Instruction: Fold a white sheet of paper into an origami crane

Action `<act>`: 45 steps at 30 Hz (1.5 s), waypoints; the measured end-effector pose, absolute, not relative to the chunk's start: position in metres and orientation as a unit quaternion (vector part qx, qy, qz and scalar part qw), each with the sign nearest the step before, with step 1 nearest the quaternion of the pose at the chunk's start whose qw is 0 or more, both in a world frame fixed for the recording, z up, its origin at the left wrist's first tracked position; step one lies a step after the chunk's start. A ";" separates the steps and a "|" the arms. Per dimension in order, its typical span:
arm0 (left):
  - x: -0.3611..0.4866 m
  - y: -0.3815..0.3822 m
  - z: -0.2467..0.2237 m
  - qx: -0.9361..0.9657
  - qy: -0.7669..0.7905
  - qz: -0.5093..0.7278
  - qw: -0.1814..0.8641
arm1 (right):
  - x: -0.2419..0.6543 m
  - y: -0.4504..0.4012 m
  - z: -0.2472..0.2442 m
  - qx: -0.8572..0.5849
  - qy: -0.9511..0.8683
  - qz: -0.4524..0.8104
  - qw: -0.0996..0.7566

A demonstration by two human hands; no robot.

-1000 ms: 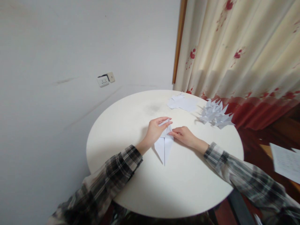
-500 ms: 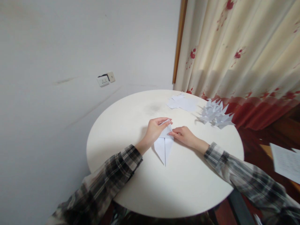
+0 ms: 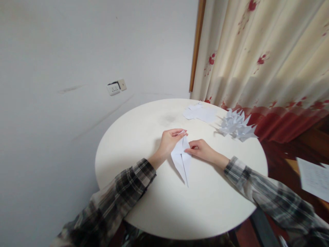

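A white folded paper (image 3: 181, 159), long and kite-shaped with a slit down its lower half, is held just above the round white table (image 3: 205, 206). My left hand (image 3: 169, 139) pinches its far tip between thumb and fingers. At the paper's right edge, about halfway down, my right hand (image 3: 200, 148) grips it with the thumb on top and the fingers curled beneath. The two lower points hang toward me, slightly apart. The left fingers cover part of the upper left edge.
Flat white paper sheets (image 3: 203, 113) lie at the table's far side. A cluster of folded paper pieces with pointed tips (image 3: 236, 125) stands at the far right. A curtain (image 3: 257, 68) hangs behind. Printed paper (image 3: 313, 178) lies beyond the table on the right.
The folded paper has tilted, its lower points swinging to the right and a little nearer me. My right thumb has shifted slightly down along its edge. My left hand has barely moved.
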State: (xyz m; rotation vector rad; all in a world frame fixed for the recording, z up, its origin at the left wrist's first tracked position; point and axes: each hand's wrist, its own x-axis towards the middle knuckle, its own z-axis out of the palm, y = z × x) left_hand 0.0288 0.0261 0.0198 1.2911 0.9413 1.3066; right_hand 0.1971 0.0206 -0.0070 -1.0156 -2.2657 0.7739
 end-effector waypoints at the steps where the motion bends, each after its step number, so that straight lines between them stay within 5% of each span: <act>1: 0.029 0.026 0.020 0.533 0.392 0.544 0.517 | 0.197 0.021 -0.008 -0.375 -0.837 0.296 0.268; 33: 0.022 0.025 0.023 0.507 0.371 0.477 0.614 | 0.192 0.015 -0.009 -0.325 -0.849 0.294 0.296; 45: 0.025 0.020 0.030 0.527 0.391 0.492 0.572 | 0.193 0.017 -0.010 -0.320 -0.852 0.286 0.301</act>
